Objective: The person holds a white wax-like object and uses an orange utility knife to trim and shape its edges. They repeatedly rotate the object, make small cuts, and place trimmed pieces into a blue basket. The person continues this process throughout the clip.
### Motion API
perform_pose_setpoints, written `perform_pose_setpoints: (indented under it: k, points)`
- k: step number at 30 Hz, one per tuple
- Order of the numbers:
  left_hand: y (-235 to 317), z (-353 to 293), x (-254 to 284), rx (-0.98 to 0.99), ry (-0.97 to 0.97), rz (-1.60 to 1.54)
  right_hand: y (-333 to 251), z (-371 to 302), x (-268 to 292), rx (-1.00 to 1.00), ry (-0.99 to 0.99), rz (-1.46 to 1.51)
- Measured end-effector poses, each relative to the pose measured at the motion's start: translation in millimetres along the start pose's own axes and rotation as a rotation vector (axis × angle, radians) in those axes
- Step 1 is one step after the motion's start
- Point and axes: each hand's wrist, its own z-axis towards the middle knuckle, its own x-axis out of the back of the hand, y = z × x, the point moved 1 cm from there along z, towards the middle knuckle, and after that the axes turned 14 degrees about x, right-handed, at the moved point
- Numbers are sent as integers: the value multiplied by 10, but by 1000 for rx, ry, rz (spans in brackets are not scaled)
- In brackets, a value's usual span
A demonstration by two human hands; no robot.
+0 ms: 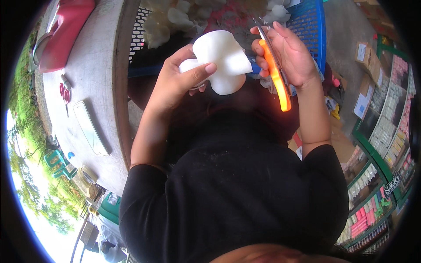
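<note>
My left hand grips a smooth, white, lobed piece, thumb across its near side and fingers behind it. The piece looks like moulded wax, though its material is not certain. To its right, my right hand holds an orange cutter knife between thumb and fingers, the blade end pointing up and away and the orange handle end toward me. Blade and white piece are apart. Just beyond both hands stands a blue plastic basket with several off-white lobed pieces in it.
On the pale table at my left lie red-handled scissors, a phone-like flat slab and a red plastic object. Shelves with pink and white goods stand at right, near cardboard boxes. Green chairs are at far left.
</note>
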Motion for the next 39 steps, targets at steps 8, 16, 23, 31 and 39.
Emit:
perform_pose_setpoints:
  k: [8,16,23,31,39]
  points:
    - [30,-122,-39,-11,-12,-84,28,49,186,58,37,423]
    - [40,-156,-60,121,-222,-365,-116,-156,-132,287,60,208]
    - [10,-186,-133,-48,-42,-20,-124,-116,101,285,39,229]
    - [2,205,29,-520,451,969,133,106,791,251,426,481]
    - [54,684,685,-394,972,1566,147,100,718,312,449,406]
